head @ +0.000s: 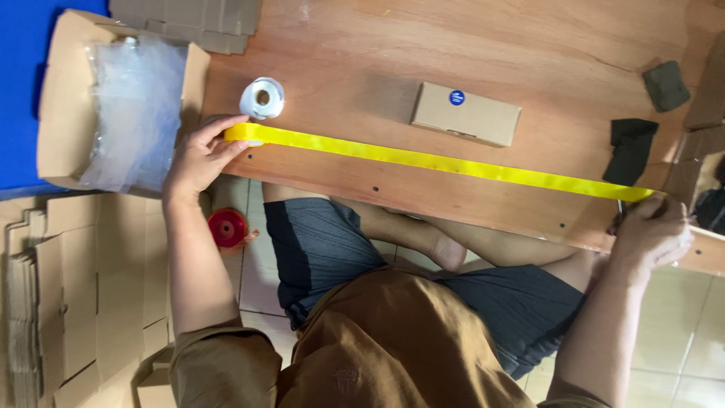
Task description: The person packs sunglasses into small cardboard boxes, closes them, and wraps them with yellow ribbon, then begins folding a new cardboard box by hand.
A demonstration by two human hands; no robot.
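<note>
Ribbon [438, 161], yellow, lies pulled out flat along the wooden table [529, 45]; the left hand [198, 159] pinches one end, the right hand [651, 230] closes on the other beside a dark tool, seemingly uncut. Just above the left hand sits a white label roll [262, 98]; farther right, a small brown box [466, 114] with a round blue sticker.

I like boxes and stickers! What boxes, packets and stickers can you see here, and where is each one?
Small cardboard box: middle of the wooden table, oblong, brown.
Round sticker: on that box's top, blue.
Roll of labels: on the table above the left hand, white.
Open carton: far left, brown, holding clear plastic bags.
Flat cardboard: lower left, brown.
</note>
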